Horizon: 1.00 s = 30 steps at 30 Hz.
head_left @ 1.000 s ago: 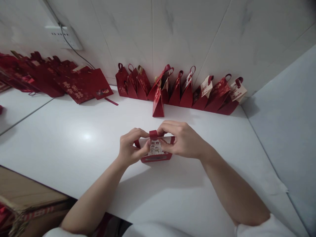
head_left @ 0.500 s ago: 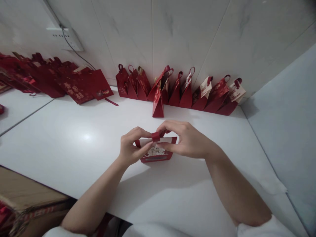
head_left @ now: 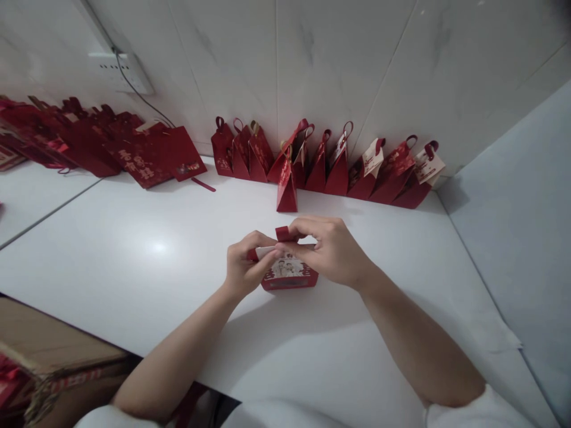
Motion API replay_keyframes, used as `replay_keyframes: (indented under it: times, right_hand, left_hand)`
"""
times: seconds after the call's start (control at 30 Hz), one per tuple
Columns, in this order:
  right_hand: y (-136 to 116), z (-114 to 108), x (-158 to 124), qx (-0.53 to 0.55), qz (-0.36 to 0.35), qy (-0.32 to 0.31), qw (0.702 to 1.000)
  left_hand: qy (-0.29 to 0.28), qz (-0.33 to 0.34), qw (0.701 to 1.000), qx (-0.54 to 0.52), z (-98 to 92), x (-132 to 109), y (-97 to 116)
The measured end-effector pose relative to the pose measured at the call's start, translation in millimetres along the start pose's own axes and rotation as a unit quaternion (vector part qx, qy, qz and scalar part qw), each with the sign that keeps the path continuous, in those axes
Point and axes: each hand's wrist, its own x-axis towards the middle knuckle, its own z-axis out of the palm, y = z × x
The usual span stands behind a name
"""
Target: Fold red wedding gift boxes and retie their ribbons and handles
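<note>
A small red gift box (head_left: 289, 276) with a white printed picture on its front stands on the white table (head_left: 134, 249), in the middle of the view. My left hand (head_left: 244, 267) pinches its left upper edge with curled fingers. Curled over the top from the right, my right hand (head_left: 328, 249) pinches the red ribbon loop (head_left: 283, 233) that sticks up at the box's top. Both hands hide most of the upper flaps.
A row of several finished red gift boxes (head_left: 330, 160) with loop handles leans along the marble wall, one box (head_left: 286, 184) standing in front. Flat red box blanks (head_left: 134, 148) pile at the back left. A wall socket (head_left: 120, 68) with cable; cardboard carton (head_left: 44, 356) at lower left.
Both hands have drawn closer together over the box's top, and the box has shifted slightly right. The ribbon loop now sits a little higher under my right fingers.
</note>
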Motion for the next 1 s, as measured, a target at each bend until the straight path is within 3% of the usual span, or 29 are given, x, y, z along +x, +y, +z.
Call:
replay_keyframes:
  times: [0.1, 0.23, 0.37, 0.57, 0.73, 0.83, 1.0]
  right_hand:
    - [4.4, -5.9, 0.4, 0.017, 0.016, 0.031, 0.999]
    - [8.3, -18.4, -0.3, 0.024, 0.056, 0.005, 0.998]
    - [9.4, -17.9, 0.4, 0.010, 0.055, -0.001, 0.998]
    - [17.5, -9.2, 4.4, -0.045, 0.022, 0.071, 0.996]
    - [22.8, -25.7, 0.3, -0.119, 0.073, -0.055, 0.989]
    - [23.5, -40.3, -2.9, -0.128, 0.110, -0.093, 0.981]
    - [26.4, -56.6, -5.3, -0.097, 0.157, -0.088, 0.979]
  left_hand:
    - [0.024, -0.067, 0.997, -0.018, 1.4, -2.3, -7.7]
    - [0.040, -0.120, 0.992, 0.000, -1.3, -0.9, -11.4]
    - [0.061, -0.119, 0.991, 0.018, -2.0, -0.2, -14.5]
    - [0.072, -0.121, 0.989, -0.048, 2.5, -3.3, -27.8]
    - [0.065, -0.149, 0.986, -0.036, -2.4, -3.0, -32.4]
    - [0.025, -0.143, 0.989, -0.042, -7.6, 1.5, -30.9]
    - [-0.116, -0.198, 0.971, -0.068, -12.6, 5.4, -34.5]
